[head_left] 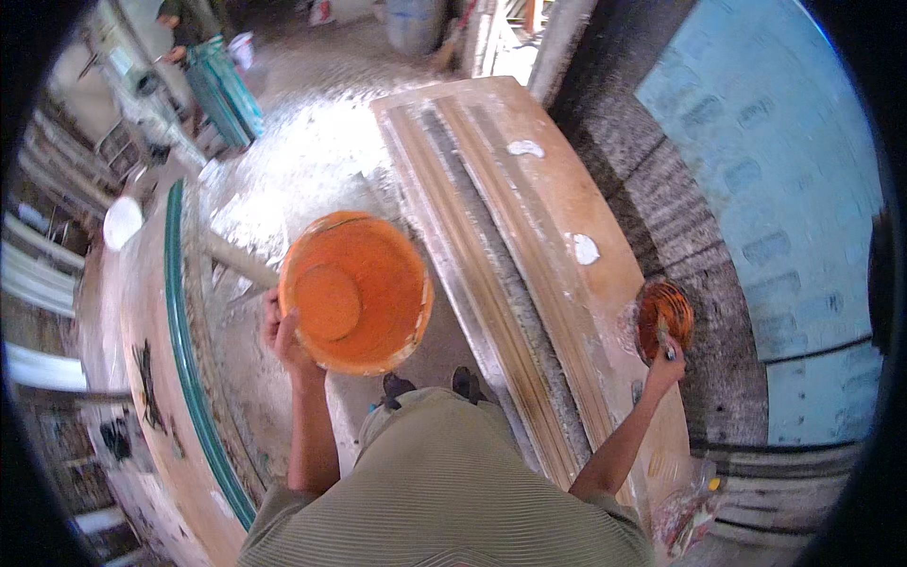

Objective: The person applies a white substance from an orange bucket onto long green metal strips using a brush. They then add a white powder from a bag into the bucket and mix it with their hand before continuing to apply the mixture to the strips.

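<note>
My left hand (286, 333) grips the near left rim of an orange bucket (385, 283), which is tilted so that its inside shows. White smears mark its rim, and I see nothing lying in it. On the right, my right hand (667, 367) is closed around the end of a slim tool (671, 352), its kind too small to make out. The tool reaches into a round, clear-walled container (687, 307) with dark reddish-orange contents. That container stands at the right edge of a wooden work table (553, 189).
Two long grooved moulding strips (472, 274) run along the table, with white patches (585, 249) beside them. A yellow-capped bottle (704, 475) stands at its near right corner. Left is another bench with a green strip (174, 283). A person (179, 28) works beside green panels (222, 94) at far left.
</note>
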The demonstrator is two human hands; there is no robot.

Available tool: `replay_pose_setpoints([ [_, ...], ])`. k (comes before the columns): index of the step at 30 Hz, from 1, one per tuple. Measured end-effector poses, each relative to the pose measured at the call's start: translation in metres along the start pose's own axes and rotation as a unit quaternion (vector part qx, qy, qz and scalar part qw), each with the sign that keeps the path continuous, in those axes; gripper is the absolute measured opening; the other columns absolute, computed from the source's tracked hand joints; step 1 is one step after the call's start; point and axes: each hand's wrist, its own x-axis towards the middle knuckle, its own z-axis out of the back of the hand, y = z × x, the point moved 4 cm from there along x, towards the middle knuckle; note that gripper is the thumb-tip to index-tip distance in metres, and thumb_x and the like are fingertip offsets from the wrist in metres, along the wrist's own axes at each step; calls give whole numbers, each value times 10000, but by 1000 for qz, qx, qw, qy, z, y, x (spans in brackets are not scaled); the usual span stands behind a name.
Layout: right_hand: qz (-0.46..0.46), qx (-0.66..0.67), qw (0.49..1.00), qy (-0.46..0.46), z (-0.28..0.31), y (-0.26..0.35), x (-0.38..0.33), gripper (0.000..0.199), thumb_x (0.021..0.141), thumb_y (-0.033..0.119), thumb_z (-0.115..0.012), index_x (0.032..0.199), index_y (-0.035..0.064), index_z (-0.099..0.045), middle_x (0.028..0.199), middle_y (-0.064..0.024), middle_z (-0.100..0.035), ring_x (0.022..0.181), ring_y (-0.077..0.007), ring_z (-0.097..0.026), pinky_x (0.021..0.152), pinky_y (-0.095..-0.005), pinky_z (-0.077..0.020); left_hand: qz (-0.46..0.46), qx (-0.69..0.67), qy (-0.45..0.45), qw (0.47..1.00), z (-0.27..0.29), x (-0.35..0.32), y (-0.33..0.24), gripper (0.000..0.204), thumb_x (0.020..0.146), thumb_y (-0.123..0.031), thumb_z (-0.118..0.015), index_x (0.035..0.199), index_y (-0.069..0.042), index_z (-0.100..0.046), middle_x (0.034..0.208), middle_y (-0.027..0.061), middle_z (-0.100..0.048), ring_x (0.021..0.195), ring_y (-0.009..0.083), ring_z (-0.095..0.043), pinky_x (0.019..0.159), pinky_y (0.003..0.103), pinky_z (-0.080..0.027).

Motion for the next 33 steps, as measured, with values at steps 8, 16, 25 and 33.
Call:
replay_pose_setpoints([
  [8,61,174,980,-70,19,106,-49,228,813,37,-737,1028,-20,-690,1044,-136,-703,973,-255,-655,885,-389,-518,48,-99,-16,994,28,9,-12,127,731,-96,-615,708,-67,-493,1101,75,-543,1046,180,-536,986,355,-423],
  [16,462,406,734,288,-38,373,-178,224,820,35,-710,1042,33,-684,1118,-153,-661,1010,-280,-657,875,-366,-535,73,-72,55,993,-12,12,-25,117,742,-74,-619,677,-49,-525,1242,114,-553,1171,226,-529,1050,382,-389],
  [25,521,98,662,529,-161,444,-279,353,829,96,-621,1179,53,-630,1075,-224,-646,802,-408,-687,791,-442,-573,26,-48,172,984,-25,8,-41,221,733,-18,-645,612,-66,-466,1241,153,-578,1135,207,-514,1020,356,-348],
  [33,549,58,631,544,-143,476,-288,206,831,47,-591,1021,32,-667,982,-195,-662,916,-367,-679,789,-459,-564,-25,-36,156,987,8,4,-55,230,708,-34,-664,595,-62,-465,1228,147,-577,1073,200,-524,996,339,-358],
])
